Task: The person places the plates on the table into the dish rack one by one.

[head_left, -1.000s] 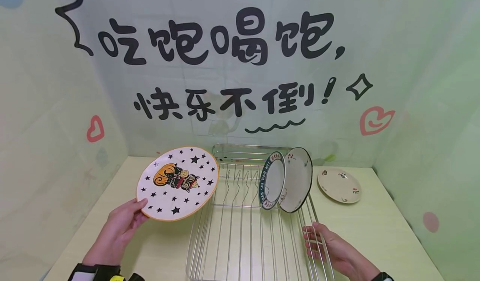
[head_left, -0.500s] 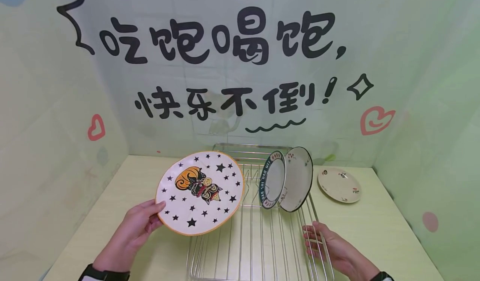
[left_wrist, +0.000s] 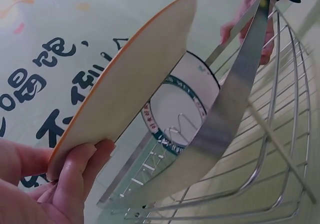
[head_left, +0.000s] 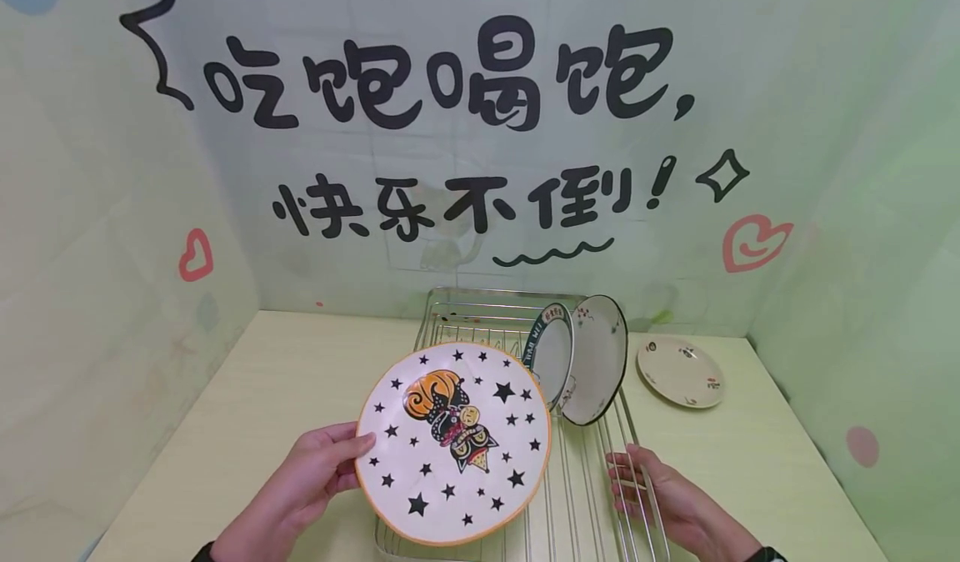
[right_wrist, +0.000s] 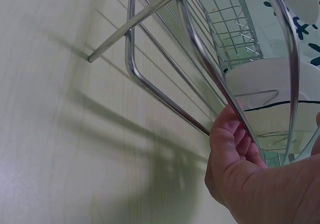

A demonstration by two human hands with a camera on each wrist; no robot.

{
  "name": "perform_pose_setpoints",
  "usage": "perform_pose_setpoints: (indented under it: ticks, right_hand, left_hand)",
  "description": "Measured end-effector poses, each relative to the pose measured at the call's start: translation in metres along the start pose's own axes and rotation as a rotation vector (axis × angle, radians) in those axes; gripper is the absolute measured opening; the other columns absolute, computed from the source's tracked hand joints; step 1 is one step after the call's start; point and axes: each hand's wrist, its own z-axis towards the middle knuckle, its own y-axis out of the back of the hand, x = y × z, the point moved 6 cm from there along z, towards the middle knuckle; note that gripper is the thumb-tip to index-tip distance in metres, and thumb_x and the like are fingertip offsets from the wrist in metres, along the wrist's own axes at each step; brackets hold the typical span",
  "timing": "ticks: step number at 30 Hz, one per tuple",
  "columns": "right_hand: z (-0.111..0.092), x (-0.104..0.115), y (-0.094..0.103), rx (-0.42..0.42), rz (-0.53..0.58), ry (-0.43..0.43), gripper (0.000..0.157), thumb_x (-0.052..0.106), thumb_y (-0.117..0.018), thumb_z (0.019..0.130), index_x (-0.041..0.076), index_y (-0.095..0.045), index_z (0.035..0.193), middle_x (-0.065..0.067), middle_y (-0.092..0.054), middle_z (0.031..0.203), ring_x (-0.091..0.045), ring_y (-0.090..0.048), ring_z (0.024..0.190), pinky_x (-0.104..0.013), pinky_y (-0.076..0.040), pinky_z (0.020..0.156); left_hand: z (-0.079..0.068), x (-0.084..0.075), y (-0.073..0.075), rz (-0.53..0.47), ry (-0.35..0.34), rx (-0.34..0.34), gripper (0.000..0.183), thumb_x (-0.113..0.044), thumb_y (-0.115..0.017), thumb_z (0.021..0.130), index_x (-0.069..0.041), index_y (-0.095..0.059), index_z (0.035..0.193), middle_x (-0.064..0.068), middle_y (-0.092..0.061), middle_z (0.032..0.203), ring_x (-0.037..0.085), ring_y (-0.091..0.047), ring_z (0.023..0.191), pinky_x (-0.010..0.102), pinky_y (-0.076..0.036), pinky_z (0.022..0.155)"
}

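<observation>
Two hands are at work in front of me, on either side of a wire dish rack (head_left: 480, 292) standing on the pale table (head_left: 300, 378). The left hand (head_left: 307, 483) pinches the edge of a star-printed plate (head_left: 453, 445), thumb on the decorated face and fingers beneath, the grip closed firmly on the rim. That plate is tilted over the rack (its painted cat lies aslant), covering part of the wires. The right hand (head_left: 663, 499) has its fingers curled around the rack's side wires. Farther back in the rack, a green-rimmed plate (head_left: 551, 362) and a black-rimmed dish (head_left: 603, 362) stand on edge, side by side. Just right of the rack, a small cream plate (head_left: 681, 372) lies flat on the table.
</observation>
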Motion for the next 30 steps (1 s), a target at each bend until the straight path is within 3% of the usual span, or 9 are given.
perform_pose_setpoints:
  ticks: [7,15,19,25,30]
  right_hand:
    - [0.0,-0.001,0.001,-0.007,0.007,-0.001,0.06,0.047,-0.035,0.1,-0.002,-0.043,0.133,-0.004,-0.049,0.113,-0.015,-0.052,0.097,-0.031,-0.051,0.087]
    - [0.0,-0.001,0.0,-0.028,0.018,-0.006,0.057,0.047,-0.036,0.099,0.0,-0.046,0.13,-0.001,-0.051,0.106,-0.013,-0.052,0.093,-0.031,-0.052,0.086]
    - [-0.001,-0.001,0.0,-0.028,0.001,-0.009,0.061,0.05,-0.035,0.099,-0.002,-0.046,0.13,-0.002,-0.052,0.106,-0.014,-0.052,0.094,-0.032,-0.051,0.087]
    - [-0.004,0.0,-0.001,-0.043,-0.041,-0.005,0.08,0.062,-0.033,0.095,-0.006,-0.034,0.137,-0.004,-0.053,0.11,-0.015,-0.054,0.097,-0.034,-0.051,0.089]
    - [-0.006,0.005,0.001,-0.104,-0.125,0.009,0.088,0.066,-0.03,0.093,-0.008,-0.023,0.142,-0.02,-0.047,0.128,-0.023,-0.053,0.108,-0.039,-0.05,0.09]
  left_hand:
    - [-0.008,0.008,-0.022,0.016,0.005,0.141,0.046,-0.012,-0.059,0.093,0.017,-0.048,0.125,0.001,-0.072,0.091,0.01,-0.068,0.074,0.023,-0.057,0.065]
    - [-0.016,0.017,-0.039,-0.011,0.02,0.237,0.043,-0.013,-0.057,0.094,0.017,-0.049,0.124,0.005,-0.072,0.095,0.013,-0.069,0.077,0.025,-0.058,0.068]
    - [-0.018,0.021,-0.043,-0.019,0.023,0.26,0.041,-0.012,-0.056,0.094,0.017,-0.05,0.123,0.006,-0.072,0.094,0.016,-0.07,0.077,0.028,-0.058,0.068]
    - [-0.018,0.025,-0.046,-0.016,0.022,0.269,0.04,-0.011,-0.055,0.094,0.017,-0.05,0.123,0.006,-0.072,0.093,0.015,-0.07,0.076,0.027,-0.058,0.066]
    - [-0.018,0.025,-0.046,-0.017,0.027,0.263,0.041,-0.011,-0.056,0.094,0.017,-0.05,0.123,0.005,-0.072,0.092,0.015,-0.07,0.076,0.026,-0.058,0.065]
